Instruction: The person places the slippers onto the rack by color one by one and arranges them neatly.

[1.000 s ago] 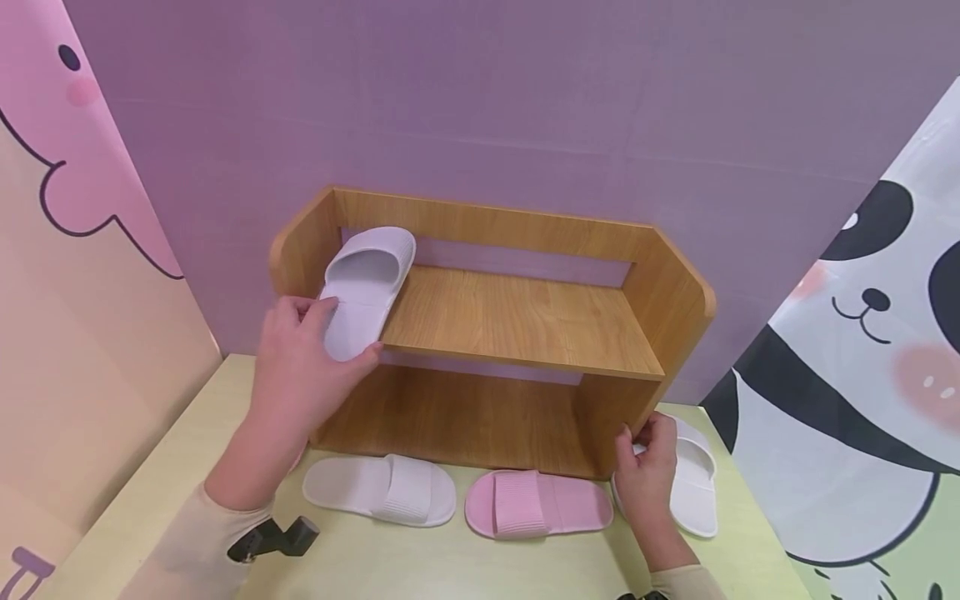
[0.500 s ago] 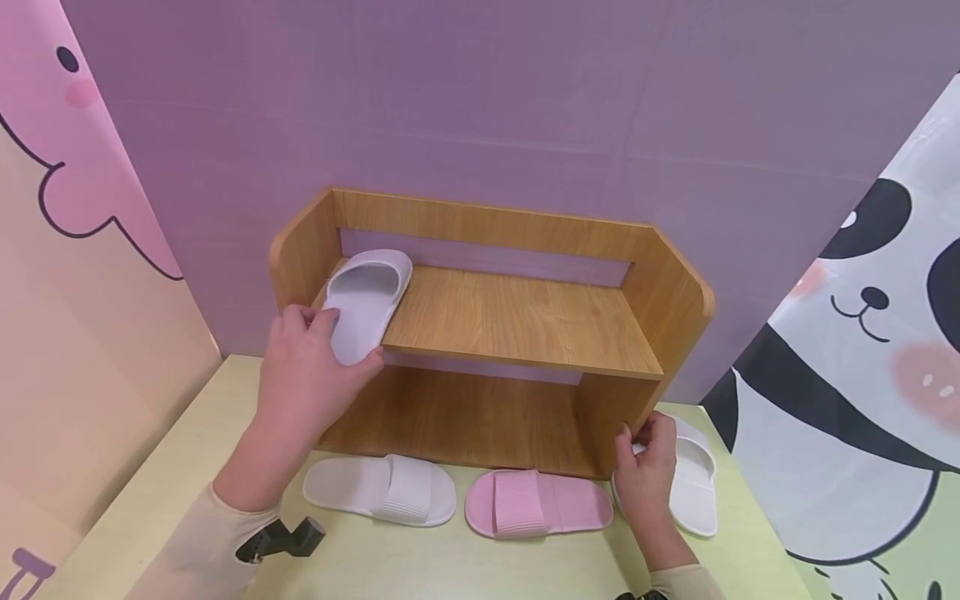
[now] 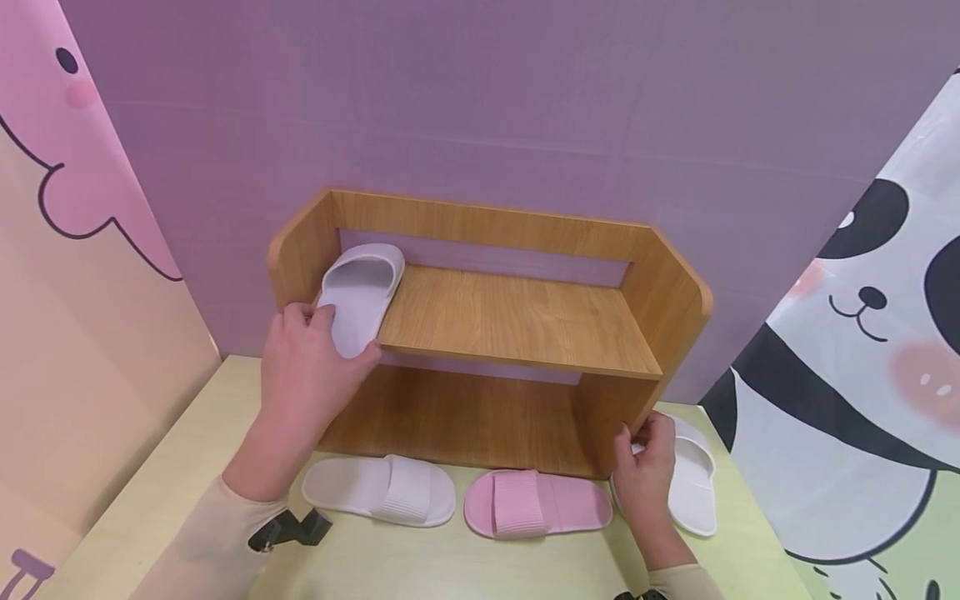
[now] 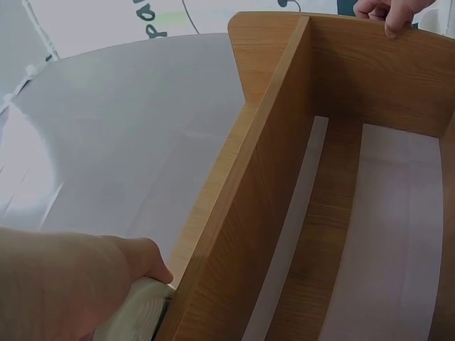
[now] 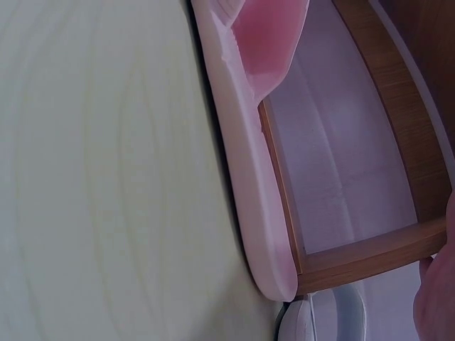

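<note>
A white slipper (image 3: pixel 352 312) lies at the left end of the upper shelf of a small wooden rack (image 3: pixel 517 317), its toe strap toward the back. My left hand (image 3: pixel 303 362) holds it by the heel end, thumb on the right edge and fingers on the left. In the left wrist view only part of that slipper (image 4: pixel 135 312) shows beneath the hand. My right hand (image 3: pixel 647 475) grips the lower front edge of the rack's right side panel, with a white slipper (image 3: pixel 693 479) just beyond it, partly hidden by the hand.
Along the rack's front, a white slipper (image 3: pixel 375 490) and a pink slipper (image 3: pixel 540 503) lie sideways on the pale table (image 3: pixel 450 567). A purple wall (image 3: pixel 487 100) rises behind, and printed panels flank both sides.
The held slipper has come down onto the upper shelf and shifted slightly left, with my left hand still on its heel. My right hand keeps its place on the rack.
</note>
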Motion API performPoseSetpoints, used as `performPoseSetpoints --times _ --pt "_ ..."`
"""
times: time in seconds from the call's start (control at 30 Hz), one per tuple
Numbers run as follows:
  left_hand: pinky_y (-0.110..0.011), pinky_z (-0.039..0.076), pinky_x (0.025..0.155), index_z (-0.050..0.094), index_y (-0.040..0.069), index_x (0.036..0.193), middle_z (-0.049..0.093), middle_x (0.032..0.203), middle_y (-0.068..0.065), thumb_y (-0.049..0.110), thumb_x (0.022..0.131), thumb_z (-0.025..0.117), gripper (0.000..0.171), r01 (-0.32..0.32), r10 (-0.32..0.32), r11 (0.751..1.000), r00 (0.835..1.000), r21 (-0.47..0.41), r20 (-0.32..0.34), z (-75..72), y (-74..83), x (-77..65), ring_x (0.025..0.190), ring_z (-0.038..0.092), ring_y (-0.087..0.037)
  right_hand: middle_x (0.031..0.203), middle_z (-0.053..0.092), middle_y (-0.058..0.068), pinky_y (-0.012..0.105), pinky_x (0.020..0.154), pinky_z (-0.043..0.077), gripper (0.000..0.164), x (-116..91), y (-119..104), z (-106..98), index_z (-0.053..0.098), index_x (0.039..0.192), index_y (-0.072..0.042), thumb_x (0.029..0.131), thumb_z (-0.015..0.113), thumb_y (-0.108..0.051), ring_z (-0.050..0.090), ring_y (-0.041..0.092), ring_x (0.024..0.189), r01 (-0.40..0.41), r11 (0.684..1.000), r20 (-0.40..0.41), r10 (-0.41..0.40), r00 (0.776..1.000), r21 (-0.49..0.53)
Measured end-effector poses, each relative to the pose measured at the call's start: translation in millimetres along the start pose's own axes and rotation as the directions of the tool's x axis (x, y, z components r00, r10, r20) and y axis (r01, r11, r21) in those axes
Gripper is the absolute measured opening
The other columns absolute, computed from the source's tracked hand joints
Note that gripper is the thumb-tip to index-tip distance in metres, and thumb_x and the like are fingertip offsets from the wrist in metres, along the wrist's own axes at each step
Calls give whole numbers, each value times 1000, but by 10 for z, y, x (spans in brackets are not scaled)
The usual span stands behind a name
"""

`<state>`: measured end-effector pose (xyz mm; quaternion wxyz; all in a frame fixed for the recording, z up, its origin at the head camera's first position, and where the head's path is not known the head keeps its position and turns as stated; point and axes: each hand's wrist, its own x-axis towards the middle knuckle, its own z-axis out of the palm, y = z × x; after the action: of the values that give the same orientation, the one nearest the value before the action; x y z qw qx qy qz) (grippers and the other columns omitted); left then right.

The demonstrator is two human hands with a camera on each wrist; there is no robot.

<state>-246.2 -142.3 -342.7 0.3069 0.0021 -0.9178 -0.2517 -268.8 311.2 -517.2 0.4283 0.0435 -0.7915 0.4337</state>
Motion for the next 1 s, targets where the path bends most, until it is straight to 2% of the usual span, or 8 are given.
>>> performPoseSetpoints --times 0.23,0.4,0.6,0.87,1.0 --pt "-63 49 95 66 -11 134 59 128 -35 45 88 81 74 -15 16 999 999 34 -28 41 13 7 115 54 -53 111 61 18 17 81 46 24 -5 -3 -4 56 125 10 102 62 9 58 7 90 -26 1000 3 26 1000 3" --pt "-64 49 96 67 -10 132 60 128 -36 45 87 81 72 -29 32 998 998 54 -46 59 22 11 114 55 -54 112 61 18 16 81 46 24 -7 2 -2 56 125 10 101 62 9 58 8 90 -11 1000 1 11 1000 12" --pt "-65 47 98 68 -11 132 59 127 -37 44 88 81 71 -39 41 996 999 77 -15 34 33 20 115 55 -55 111 60 19 16 81 46 24 -7 -6 -7 57 124 11 100 62 11 58 8 90 17 999 -8 -17 1000 27" --pt "-66 46 102 67 -12 134 58 131 -37 45 92 79 72 -26 25 997 1000 68 15 9 40 9 119 54 -54 114 59 20 16 82 46 25 -10 -3 -3 56 126 11 101 62 10 57 7 92 -2 1000 2 2 1000 3" --pt "-66 47 103 66 -11 137 58 136 -35 46 94 80 72 -22 21 998 1000 52 4 21 22 -7 123 55 -54 113 60 20 16 82 46 24 -9 4 2 56 125 11 101 62 10 58 7 91 1 1000 -5 -1 1000 12"
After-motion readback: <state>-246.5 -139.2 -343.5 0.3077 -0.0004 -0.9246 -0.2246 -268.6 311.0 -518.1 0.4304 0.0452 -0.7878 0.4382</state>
